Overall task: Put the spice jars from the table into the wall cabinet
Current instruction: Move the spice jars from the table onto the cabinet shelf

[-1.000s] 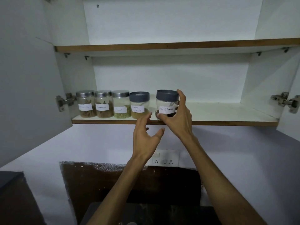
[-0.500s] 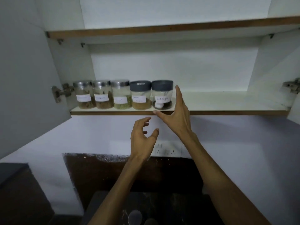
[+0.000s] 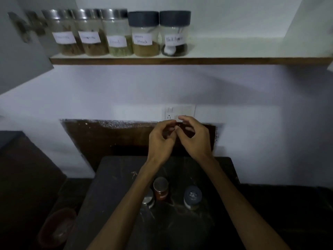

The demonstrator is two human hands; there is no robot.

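Note:
Several labelled spice jars stand in a row on the cabinet shelf [image 3: 234, 60]; the rightmost is the black pepper jar [image 3: 174, 33] with a dark lid, next to the garam masala jar [image 3: 145, 34]. On the dark table [image 3: 115, 186] below stand three jars: a red-filled jar [image 3: 161, 191], a dark-lidded jar [image 3: 192, 197], and a silver-lidded jar [image 3: 148, 200] partly hidden by my left forearm. My left hand [image 3: 161, 142] and my right hand [image 3: 193, 137] hover together above the table, fingers loosely curled and apart, holding nothing.
The open cabinet door [image 3: 21, 51] hangs at the upper left. A wall socket [image 3: 179, 112] sits just behind my hands. A brown bowl-like object [image 3: 57, 226] lies low on the left beside the table. The shelf is bare to the right of the pepper jar.
My right hand let go of the black pepper jar on the shelf. Both hands dropped down toward the table, and the view tilted downward so the table jars show.

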